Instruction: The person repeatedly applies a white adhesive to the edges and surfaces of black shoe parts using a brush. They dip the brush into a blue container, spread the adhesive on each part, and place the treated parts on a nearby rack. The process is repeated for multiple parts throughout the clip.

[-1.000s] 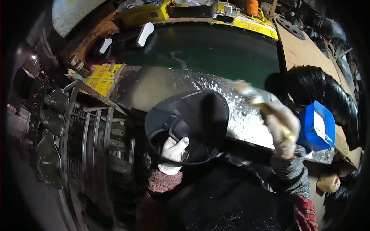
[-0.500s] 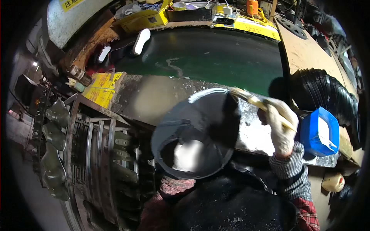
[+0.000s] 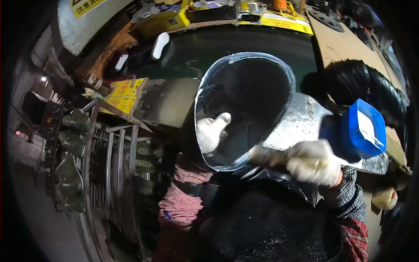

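Nearby, blue tub (image 3: 352,132), black stack (image 3: 366,89) (at right), left grip (image 3: 211,133) holding black piece (image 3: 262,100), right grip (image 3: 312,165) around brush (image 3: 270,157).

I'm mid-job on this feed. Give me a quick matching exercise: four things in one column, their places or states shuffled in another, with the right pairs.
Things
1. Brush
2. Blue tub
3. Black hollow piece
4. Larger white sole-shaped piece

Places or states
A. Whitish along its rim, with the gloved left hand showing inside
B. Toward the far left of the dark green surface
C. Held in the gloved right hand, blurred
D. Right of both hands, with something white inside

Pairs: 1-C, 2-D, 3-A, 4-B
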A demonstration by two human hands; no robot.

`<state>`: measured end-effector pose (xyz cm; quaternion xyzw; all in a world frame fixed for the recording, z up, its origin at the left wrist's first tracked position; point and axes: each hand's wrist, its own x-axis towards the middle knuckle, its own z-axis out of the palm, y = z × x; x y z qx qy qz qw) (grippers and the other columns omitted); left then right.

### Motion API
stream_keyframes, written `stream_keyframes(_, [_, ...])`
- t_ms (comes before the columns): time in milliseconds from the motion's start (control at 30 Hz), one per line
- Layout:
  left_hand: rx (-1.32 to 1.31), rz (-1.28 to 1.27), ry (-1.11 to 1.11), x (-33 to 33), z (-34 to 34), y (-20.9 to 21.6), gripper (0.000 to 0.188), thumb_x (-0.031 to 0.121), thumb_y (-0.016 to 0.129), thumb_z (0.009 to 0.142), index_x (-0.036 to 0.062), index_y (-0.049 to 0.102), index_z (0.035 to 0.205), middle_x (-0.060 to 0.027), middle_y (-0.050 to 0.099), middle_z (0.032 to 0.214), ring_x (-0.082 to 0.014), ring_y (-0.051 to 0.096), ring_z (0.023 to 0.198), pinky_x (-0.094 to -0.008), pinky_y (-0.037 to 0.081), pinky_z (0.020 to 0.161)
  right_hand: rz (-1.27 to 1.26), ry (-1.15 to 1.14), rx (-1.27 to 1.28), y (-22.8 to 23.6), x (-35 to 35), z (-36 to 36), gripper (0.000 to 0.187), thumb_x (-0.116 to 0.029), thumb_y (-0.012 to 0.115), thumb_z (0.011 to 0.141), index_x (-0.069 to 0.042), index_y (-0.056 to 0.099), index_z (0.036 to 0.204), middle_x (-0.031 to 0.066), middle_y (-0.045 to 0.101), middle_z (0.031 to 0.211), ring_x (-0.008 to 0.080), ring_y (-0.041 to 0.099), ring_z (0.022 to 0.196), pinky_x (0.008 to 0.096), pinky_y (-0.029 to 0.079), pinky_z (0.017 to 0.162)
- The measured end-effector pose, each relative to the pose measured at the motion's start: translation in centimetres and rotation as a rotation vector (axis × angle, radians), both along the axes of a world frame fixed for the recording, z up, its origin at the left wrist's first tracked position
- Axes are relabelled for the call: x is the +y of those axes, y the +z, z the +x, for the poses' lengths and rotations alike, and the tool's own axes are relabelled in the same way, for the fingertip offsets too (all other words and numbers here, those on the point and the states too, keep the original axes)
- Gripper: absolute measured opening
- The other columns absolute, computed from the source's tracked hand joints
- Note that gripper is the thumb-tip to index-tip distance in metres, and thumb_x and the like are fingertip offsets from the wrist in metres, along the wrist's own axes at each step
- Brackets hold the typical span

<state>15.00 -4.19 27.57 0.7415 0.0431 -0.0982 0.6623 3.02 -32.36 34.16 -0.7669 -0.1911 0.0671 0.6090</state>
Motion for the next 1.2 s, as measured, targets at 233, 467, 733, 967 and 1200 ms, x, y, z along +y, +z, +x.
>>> stream_keyframes(233, [-0.074, -0.113, 0.053, -2.5, -3.2, -0.2, 0.048, 0.028, 0.074, 0.091, 0.0103, 0.049, 0.054, 0.0036, 0.048, 0.051, -0.0068, 0.041, 0.044, -0.0281, 0.033, 0.044, -0.223, -0.248, -0.442, -0.4, -3.1, -2.8, 0.011, -0.007, 0.066, 0.091, 0.003, 0.071, 0.093, 0.0092, 0.069, 0.079, 0.0159, 0.066, 0.071, 0.0291, 0.052, 0.061])
stream_keyframes(467, [-0.138, -0.509, -0.080, -1.7, -6.8, -0.8, 0.038, 0.009, 0.062, 0.096, 0.0002, 0.056, 0.132, -0.0055, 0.065, 0.118, -0.0150, 0.061, 0.102, -0.0305, 0.050, 0.091, 0.223, -0.493, -0.026, -0.5, -5.3, -0.1, 0.030, -0.022, 0.051, 0.104, 0.001, 0.062, 0.121, 0.0125, 0.066, 0.093, 0.0191, 0.064, 0.075, 0.0278, 0.052, 0.062])
stream_keyframes(733, [-0.112, -0.350, -0.203, -3.6, -8.7, 1.0, 0.042, 0.001, 0.050, 0.098, -0.0017, 0.049, 0.140, -0.0124, 0.060, 0.132, -0.0238, 0.058, 0.120, -0.0362, 0.048, 0.102, -0.207, 0.190, -0.636, 4.6, -0.9, -1.7, 0.027, -0.025, 0.066, 0.088, -0.005, 0.068, 0.106, 0.0098, 0.063, 0.067, 0.0264, 0.066, 0.063, 0.0381, 0.051, 0.056])
stream_keyframes(967, [-0.354, -0.318, -0.072, -3.5, -9.0, -1.2, 0.046, 0.000, 0.052, 0.096, -0.0019, 0.048, 0.142, -0.0112, 0.059, 0.135, -0.0210, 0.054, 0.124, -0.0347, 0.040, 0.108, -0.123, -0.408, -0.768, 2.8, 0.4, 4.0, 0.027, -0.016, 0.071, 0.087, -0.002, 0.067, 0.110, 0.0140, 0.069, 0.089, 0.0310, 0.068, 0.075, 0.0378, 0.054, 0.071])
stream_keyframes(1200, [-0.063, -0.666, 0.046, -1.3, -2.2, -1.6, 0.043, 0.010, 0.051, 0.098, 0.0049, 0.047, 0.141, -0.0097, 0.063, 0.122, -0.0187, 0.058, 0.109, -0.0332, 0.049, 0.086, -0.206, -0.526, -0.374, -4.7, -5.7, -0.3, 0.025, -0.003, 0.071, 0.083, 0.003, 0.066, 0.107, 0.0151, 0.070, 0.090, 0.0233, 0.069, 0.077, 0.0315, 0.054, 0.071])
